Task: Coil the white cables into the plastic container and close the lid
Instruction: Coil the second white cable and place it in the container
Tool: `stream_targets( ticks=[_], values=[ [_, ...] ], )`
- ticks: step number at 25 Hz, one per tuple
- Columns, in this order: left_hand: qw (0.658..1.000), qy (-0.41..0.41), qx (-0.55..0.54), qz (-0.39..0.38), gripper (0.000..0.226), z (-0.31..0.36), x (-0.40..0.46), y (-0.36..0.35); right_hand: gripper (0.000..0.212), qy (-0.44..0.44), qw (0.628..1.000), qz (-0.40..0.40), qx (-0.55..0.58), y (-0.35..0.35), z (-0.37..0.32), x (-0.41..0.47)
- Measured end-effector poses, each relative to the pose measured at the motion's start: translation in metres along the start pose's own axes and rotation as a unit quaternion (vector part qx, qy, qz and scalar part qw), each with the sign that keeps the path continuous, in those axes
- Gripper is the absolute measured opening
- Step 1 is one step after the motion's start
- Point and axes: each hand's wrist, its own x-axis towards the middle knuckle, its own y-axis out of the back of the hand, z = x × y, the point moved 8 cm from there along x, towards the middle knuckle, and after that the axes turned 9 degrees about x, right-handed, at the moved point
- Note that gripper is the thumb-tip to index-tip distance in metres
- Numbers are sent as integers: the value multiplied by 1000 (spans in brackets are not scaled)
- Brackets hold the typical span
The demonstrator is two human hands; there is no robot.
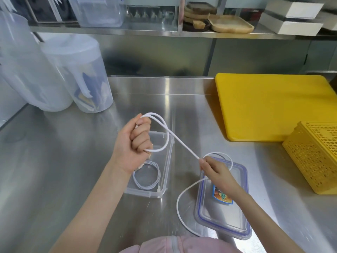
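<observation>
The left hand clutches a loop of white cable directly above the open plastic container, the taut strand slanting down-right to the pinching right hand, over the lid

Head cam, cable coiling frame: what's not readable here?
- Free end of the white cable: runs behind the pink clothing at the bottom edge.
- How many loops the left hand holds: fingers cover them.
- Lid sticker: right hand and forearm cover part, print too small.
- Container far corner: behind left hand.
</observation>
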Motion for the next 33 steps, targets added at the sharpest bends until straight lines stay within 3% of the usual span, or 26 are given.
stream_targets(
  ticks=[3,5,9,14,18,23,27,31,33],
  values=[
    [985,-62,131,97,31,-1,2,14,17,4,999,54,4,9,-5,3],
    [975,-79,178,108,31,-7,4,13,14,40,995,79,-40,12,-24,6],
    [959,-87,248,109,27,-11,8,11,21,105,980,18,-168,-9,-60,4],
    [891,-66,427,138,21,-20,11,13,25,112,978,-26,-172,-28,-85,-3],
    [792,-56,586,162,26,-21,8,15,30,110,976,-78,-173,-31,-90,-11],
    [804,-35,579,132,24,-32,11,11,33,138,966,-121,-180,-38,-101,-20],
    [754,-4,644,130,24,-34,10,11,26,126,970,-106,-180,-27,-100,-16],
    [665,-16,738,114,22,-36,13,4,10,103,979,-78,-157,-15,-100,-13],
    [648,5,756,94,23,-44,13,4,13,92,984,-67,-139,-6,-101,-10]
  ],
)
